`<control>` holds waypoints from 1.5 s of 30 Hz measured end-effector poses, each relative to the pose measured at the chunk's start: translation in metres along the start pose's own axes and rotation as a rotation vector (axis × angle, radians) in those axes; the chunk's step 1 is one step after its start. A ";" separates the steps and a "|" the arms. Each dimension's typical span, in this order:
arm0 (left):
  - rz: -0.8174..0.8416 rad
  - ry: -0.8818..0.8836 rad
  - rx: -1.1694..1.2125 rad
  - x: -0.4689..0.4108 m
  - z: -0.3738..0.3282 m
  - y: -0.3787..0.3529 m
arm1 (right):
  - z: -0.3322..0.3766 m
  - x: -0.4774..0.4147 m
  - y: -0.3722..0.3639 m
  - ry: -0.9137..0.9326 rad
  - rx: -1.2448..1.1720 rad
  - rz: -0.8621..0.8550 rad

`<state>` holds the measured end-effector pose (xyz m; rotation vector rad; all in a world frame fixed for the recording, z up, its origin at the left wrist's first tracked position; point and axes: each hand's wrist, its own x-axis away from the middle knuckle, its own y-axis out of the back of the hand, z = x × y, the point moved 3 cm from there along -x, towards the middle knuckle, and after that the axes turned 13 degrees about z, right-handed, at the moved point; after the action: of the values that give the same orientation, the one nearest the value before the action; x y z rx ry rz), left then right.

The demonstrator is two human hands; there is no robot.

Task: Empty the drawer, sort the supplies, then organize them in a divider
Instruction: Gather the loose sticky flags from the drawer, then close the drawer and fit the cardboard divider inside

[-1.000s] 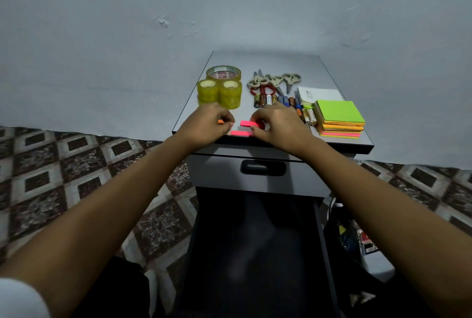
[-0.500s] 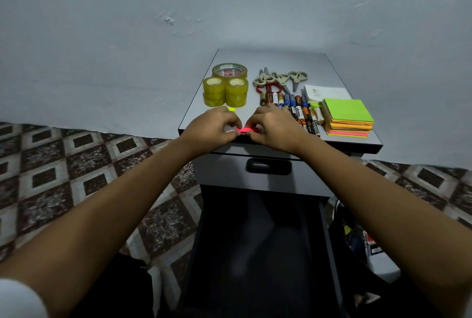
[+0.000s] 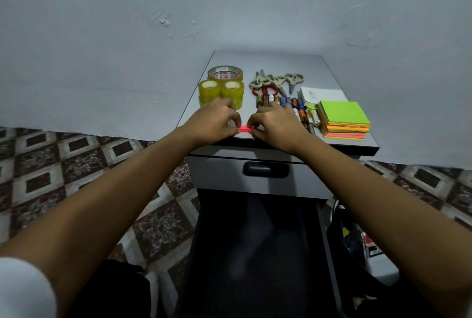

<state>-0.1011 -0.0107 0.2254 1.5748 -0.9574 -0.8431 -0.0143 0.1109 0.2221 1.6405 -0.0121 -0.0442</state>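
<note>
The left hand (image 3: 214, 123) and the right hand (image 3: 277, 123) met at the front edge of the cabinet top (image 3: 332, 72), each with curled fingertips pinching one end of a narrow neon-pink sticky-strip pad (image 3: 244, 128), which lay flat on the smooth grey surface, between the two hands. Behind the left hand stood two stubby stacks of small tape rolls (image 3: 209, 89), glossy and yellowish, touching side by side, with a wider clear tape roll (image 3: 224, 73) lying flat just behind them. Behind the right hand lay a tight row of batteries (image 3: 293, 104), short cylinders in gold, blue and orange wrappers, partly hidden by the knuckles. Further back lay beige-handled scissors (image 3: 277, 79) overlapping each other, with red-handled scissors (image 3: 265, 91) just in front. At the right sat a square stack of sticky notes (image 3: 343, 113), lime green on top over orange and pink layers, its back corner over a white notepad (image 3: 321, 93). Below the top was a closed grey drawer with a black recessed handle (image 3: 265, 169), and under that an open lower drawer (image 3: 258, 241), dark inside. Patterned diamond floor tiles (image 3: 51, 177) ran to a plain, slightly scuffed wall (image 3: 153, 11).
</note>
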 end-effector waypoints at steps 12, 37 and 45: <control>-0.014 0.077 -0.097 -0.022 0.012 0.008 | -0.002 -0.030 -0.001 -0.055 -0.022 -0.001; -0.107 -0.040 0.334 0.080 -0.033 -0.056 | 0.020 0.095 -0.033 0.054 -0.323 -0.173; 0.326 -0.031 0.421 0.141 -0.070 -0.161 | 0.046 0.173 -0.129 0.040 -0.425 0.155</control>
<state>0.0469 -0.0900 0.0748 1.6916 -1.4374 -0.4562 0.1545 0.0680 0.0865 1.2111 -0.0927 0.0991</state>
